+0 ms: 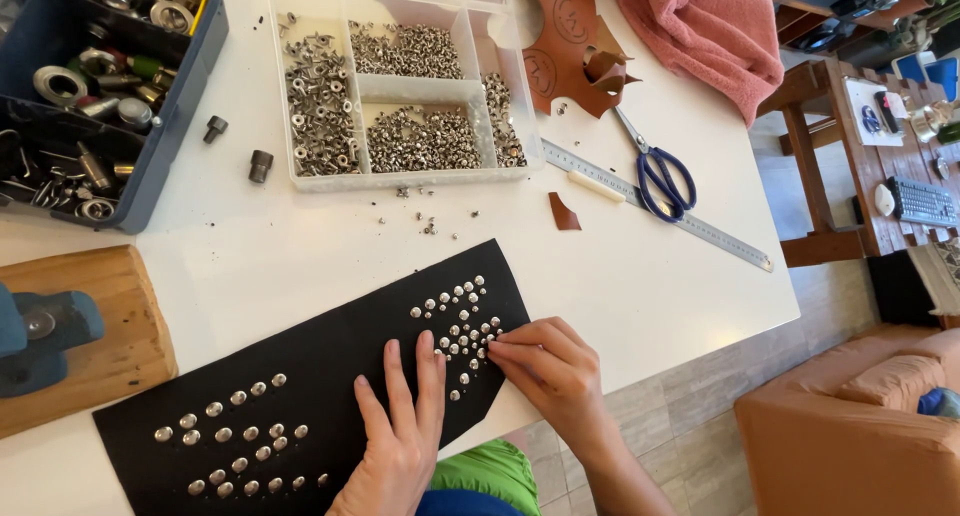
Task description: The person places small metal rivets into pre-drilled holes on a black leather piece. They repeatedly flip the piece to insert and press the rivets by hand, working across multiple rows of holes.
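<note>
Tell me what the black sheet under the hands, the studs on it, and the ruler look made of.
Black sheet: matte and thin, lies flat; probably leather or a synthetic, can't tell which. Studs: shiny silver domes with bright glints, likely plated metal. Ruler: thin grey strip with a dull sheen, apparently steel. Left hand rests flat on the sheet; right hand pinches at the studs.

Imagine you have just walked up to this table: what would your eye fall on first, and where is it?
First, the black sheet at the near edge, dotted with shiny metal studs, with the left hand flat on it and the right hand pinching at the stud cluster. Behind it, a clear compartment box full of small silver fittings, and blue-handled scissors lying across a steel ruler to the right.
</note>
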